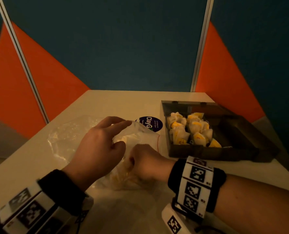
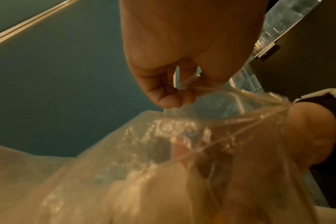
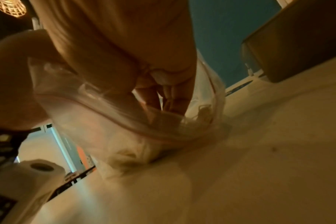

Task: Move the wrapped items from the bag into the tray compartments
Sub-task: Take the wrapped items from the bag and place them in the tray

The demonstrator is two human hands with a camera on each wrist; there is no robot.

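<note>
Your left hand pinches the rim of the clear bag lying on the table beside the tray, while your right hand is sunk inside among wrapped items, its grip hidden by blurred plastic.

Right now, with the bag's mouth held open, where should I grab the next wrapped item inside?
Pinch its crumpled top. Come in from the bag's open rim, which the left hand holds up; the right hand is already inside. The wrapped items lie bunched at the bottom against the table.
</note>
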